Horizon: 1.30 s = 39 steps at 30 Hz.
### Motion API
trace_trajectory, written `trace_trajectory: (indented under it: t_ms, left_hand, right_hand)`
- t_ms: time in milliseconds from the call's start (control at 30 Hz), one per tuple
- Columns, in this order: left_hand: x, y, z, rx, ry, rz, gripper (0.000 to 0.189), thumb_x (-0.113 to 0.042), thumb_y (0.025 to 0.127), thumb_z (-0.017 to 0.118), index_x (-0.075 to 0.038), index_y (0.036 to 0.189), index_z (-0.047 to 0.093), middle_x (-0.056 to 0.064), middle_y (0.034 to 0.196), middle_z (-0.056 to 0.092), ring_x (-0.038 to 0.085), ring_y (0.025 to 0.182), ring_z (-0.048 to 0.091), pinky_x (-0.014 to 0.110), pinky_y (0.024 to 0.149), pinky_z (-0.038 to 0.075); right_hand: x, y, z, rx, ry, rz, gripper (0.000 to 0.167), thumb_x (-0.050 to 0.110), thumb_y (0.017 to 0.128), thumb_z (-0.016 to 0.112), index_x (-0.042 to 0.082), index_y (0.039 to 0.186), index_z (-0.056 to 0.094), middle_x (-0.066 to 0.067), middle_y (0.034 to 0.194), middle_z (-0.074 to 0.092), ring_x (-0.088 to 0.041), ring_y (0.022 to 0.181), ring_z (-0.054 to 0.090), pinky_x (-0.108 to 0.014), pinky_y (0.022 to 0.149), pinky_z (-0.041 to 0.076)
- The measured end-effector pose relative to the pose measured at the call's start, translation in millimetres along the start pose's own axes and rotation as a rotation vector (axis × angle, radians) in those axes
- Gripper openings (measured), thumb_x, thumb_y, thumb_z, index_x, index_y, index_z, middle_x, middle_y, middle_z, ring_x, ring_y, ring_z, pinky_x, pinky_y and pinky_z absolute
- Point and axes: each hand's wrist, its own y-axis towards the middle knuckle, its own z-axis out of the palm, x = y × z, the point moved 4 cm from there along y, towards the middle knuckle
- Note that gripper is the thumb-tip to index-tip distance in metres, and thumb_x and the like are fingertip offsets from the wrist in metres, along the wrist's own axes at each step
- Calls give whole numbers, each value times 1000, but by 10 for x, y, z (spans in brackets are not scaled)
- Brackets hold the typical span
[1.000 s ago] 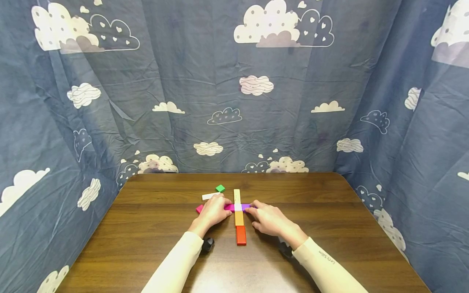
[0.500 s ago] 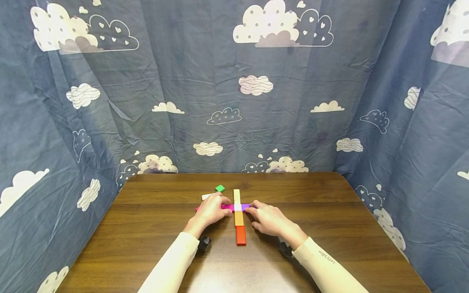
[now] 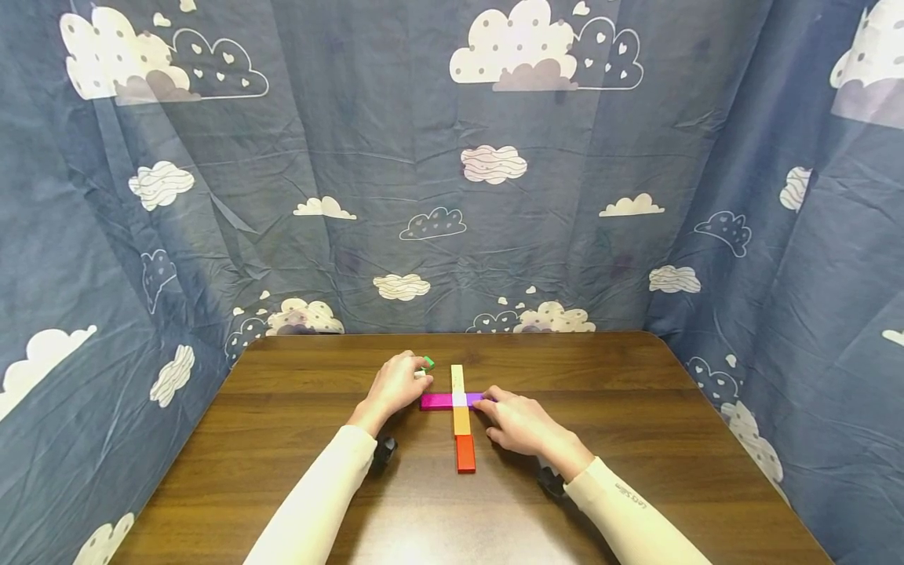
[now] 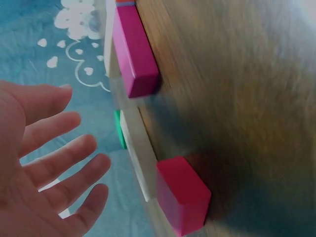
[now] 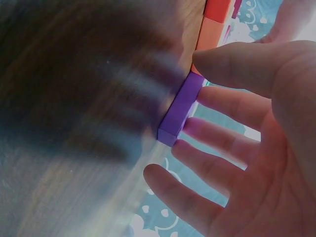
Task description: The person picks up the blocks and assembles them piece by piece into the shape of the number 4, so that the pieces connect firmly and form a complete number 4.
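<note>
Flat coloured blocks form a cross in the head view: pale yellow block [image 3: 457, 378], white block [image 3: 459, 399], orange block [image 3: 461, 421], red block [image 3: 465, 455], magenta block [image 3: 436, 402] and purple block [image 3: 474, 400]. My left hand [image 3: 394, 384] hovers over a loose white block [image 4: 139, 150] and a green block [image 3: 428, 362]. It holds nothing; its fingers are spread in the left wrist view. The fingertips of my right hand [image 3: 524, 424] touch the purple block, partly covering it, while its thumb stays apart on the near side.
A loose pink-red block [image 4: 182, 195] lies on the table near the left hand, hidden under it in the head view. Behind the brown wooden table [image 3: 318, 502] hangs a blue curtain [image 3: 367, 157] with clouds. A black wrist camera [image 3: 384, 451] sits under the left wrist.
My left hand has left the magenta block and moved away and leftward, over the loose white block. The magenta block's left end now shows. My right hand stays in place.
</note>
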Motion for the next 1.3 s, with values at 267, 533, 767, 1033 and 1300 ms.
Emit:
trace_trajectory:
  t_ms: [267, 533, 767, 1033, 1300]
  left_hand:
    - [114, 166, 61, -37, 37, -55, 28, -23, 86, 76, -9, 110, 76, 8, 96, 66, 30, 89, 64, 46, 74, 51]
    - [226, 279, 201, 1, 19, -115, 34, -24, 86, 76, -8, 116, 74, 10, 100, 65, 27, 87, 61, 44, 73, 49]
    - [290, 296, 272, 12, -27, -179, 38, -23, 85, 78, -8, 119, 73, 11, 102, 63, 31, 95, 57, 45, 74, 49]
    - [336, 338, 293, 31, -5, -245, 37, -29, 86, 79, -9, 116, 76, 11, 103, 62, 31, 101, 53, 46, 77, 49]
    - [347, 334, 274, 9, -5, -273, 25, -22, 83, 80, -10, 105, 79, 10, 99, 64, 30, 98, 54, 44, 76, 50]
  right_hand:
    - [4, 6, -11, 19, 3, 3, 48, 19, 84, 77, 12, 130, 67, -4, 119, 59, -22, 87, 64, -44, 74, 55]
    - [-2, 4, -21, 20, -7, 3, 49, 19, 85, 78, 13, 132, 66, -4, 122, 59, -22, 89, 65, -43, 75, 55]
    - [-17, 2, 2, 30, -8, 8, 49, 21, 85, 77, 14, 132, 66, -3, 122, 59, -22, 89, 65, -43, 75, 55]
    - [-6, 12, 3, 18, -17, -11, 48, 20, 84, 78, 14, 130, 67, -3, 122, 59, -20, 90, 65, -42, 75, 55]
    - [0, 4, 1, 15, -20, -9, 50, 19, 83, 78, 13, 131, 66, -3, 122, 60, -21, 92, 65, -43, 76, 55]
